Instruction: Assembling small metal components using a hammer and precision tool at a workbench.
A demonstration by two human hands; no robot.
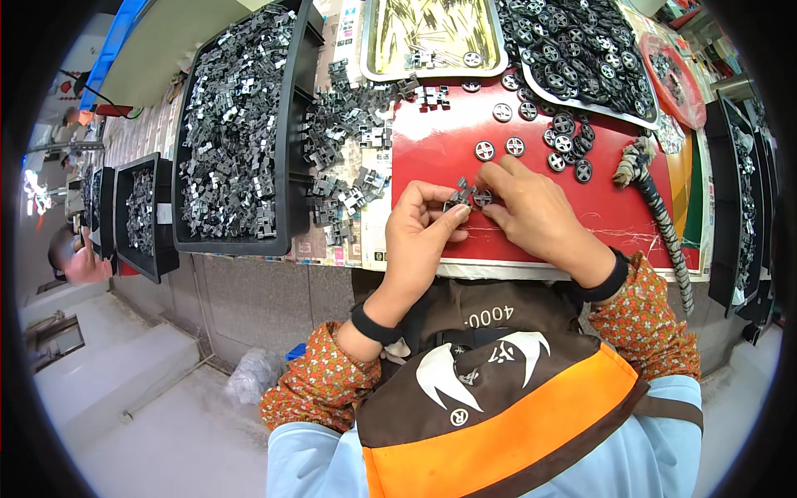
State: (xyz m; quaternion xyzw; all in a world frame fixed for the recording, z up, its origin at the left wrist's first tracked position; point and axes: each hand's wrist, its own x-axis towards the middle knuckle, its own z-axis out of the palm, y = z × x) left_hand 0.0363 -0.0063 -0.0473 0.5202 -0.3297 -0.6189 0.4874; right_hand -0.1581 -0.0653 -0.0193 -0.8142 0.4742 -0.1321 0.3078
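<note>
Over the front of the red work surface [614, 212], my left hand [415, 232] pinches a small dark metal-and-plastic bracket [459, 196] between thumb and fingers. Close against it, my right hand [535, 212] is closed on a small black wheel [481, 198] with silver spokes. The fingers partly hide both pieces, so I cannot tell whether they are joined. Just beyond my hands lie loose spoked wheels [484, 150], with several more scattered to the right. A loose heap of similar brackets [357, 195] lies left of my left hand.
At left stands a deep black bin [282, 158] full of brackets. A metal tray [501, 66] of thin brass-coloured pins is at the back, beside another tray [614, 112] heaped with wheels. A wrapped, hammer-like tool [656, 199] lies at right. A person's hand [87, 264] shows far left.
</note>
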